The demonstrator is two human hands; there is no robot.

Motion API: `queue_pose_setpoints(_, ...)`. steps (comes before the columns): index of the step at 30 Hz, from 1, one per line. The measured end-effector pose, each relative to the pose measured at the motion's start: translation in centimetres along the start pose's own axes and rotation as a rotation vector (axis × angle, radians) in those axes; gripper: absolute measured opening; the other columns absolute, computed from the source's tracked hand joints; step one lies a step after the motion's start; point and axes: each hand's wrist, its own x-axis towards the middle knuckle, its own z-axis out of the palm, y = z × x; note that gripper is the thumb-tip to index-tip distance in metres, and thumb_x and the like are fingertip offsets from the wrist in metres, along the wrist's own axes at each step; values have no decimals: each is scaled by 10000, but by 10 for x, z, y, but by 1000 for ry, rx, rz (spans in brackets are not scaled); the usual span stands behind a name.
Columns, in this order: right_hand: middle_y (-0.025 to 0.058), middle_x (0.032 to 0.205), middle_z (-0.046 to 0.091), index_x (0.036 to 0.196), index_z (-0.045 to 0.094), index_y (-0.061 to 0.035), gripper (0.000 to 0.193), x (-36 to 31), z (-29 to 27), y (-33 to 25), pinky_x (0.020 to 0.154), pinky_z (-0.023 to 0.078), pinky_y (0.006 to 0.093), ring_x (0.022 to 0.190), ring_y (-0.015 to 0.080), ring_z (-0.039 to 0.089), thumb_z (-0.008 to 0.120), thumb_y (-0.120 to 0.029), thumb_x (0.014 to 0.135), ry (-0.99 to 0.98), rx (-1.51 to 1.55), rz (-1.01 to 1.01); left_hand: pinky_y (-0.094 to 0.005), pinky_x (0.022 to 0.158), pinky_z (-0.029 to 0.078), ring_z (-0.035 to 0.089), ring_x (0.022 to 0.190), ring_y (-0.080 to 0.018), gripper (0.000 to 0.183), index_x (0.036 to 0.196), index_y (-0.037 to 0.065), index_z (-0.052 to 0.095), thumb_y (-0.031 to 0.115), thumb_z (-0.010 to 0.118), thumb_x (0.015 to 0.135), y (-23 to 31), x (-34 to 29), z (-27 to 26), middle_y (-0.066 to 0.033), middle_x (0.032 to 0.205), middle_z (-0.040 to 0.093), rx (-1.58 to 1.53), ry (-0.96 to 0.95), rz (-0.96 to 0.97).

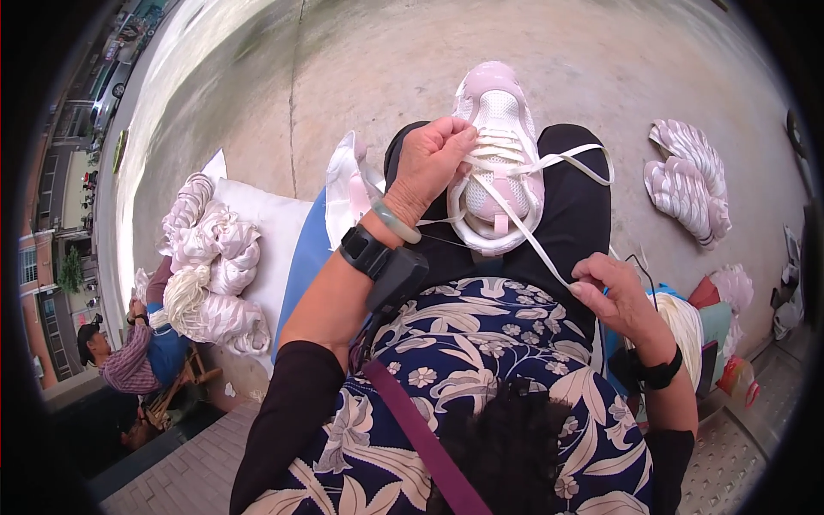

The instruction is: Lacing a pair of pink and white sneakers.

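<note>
A white and pale pink sneaker point(496, 90) rests on my lap between my knees, its toe pointing away from me. White shoelace point(496, 146) crosses the front of the tongue in several rows. At the shoe's left lacing edge my left hand point(433, 163) is closed, thumb and forefinger pinching the lace. One lace length runs from the shoe toward me, its end pinched in my right hand point(614, 292), right of my lap. A second loose length loops over my right thigh. The inside of the left pinch is partly hidden.
White and pink shoe uppers point(232, 257) lie bundled on a white sheet at left. A single upper point(348, 176) is by my left knee. More bundled uppers point(691, 180) lie on the concrete at right, near hanks of white laces point(678, 326). A person point(142, 356) sits far left.
</note>
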Motion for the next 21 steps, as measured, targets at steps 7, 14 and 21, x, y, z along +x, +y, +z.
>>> queue_pose_setpoints(7,123,793,559,984,555,-35,266,66,29,7,591,463,354,679,289,584,654,-117,751,412,-122,-159,-372,754,413,579,821,-268,71,783,58,612,68,638,719,17,-24,28,-68,823,614,897,92,879)
queue_pose_setpoints(14,149,919,552,1102,510,-6,446,90,41,5,618,494,373,755,312,603,666,-172,720,471,-415,-254,-519,968,257,486,1100,-322,131,826,94,660,148,634,709,-3,-33,51,-94,1086,587,1128,80,725)
queue_pose_setpoints(21,159,898,531,1037,544,-20,314,92,49,15,601,485,386,716,330,590,620,-139,757,484,-342,-246,-556,995,201,455,1156,-318,144,839,102,681,151,615,721,-6,-30,61,-91,1146,581,1074,147,620)
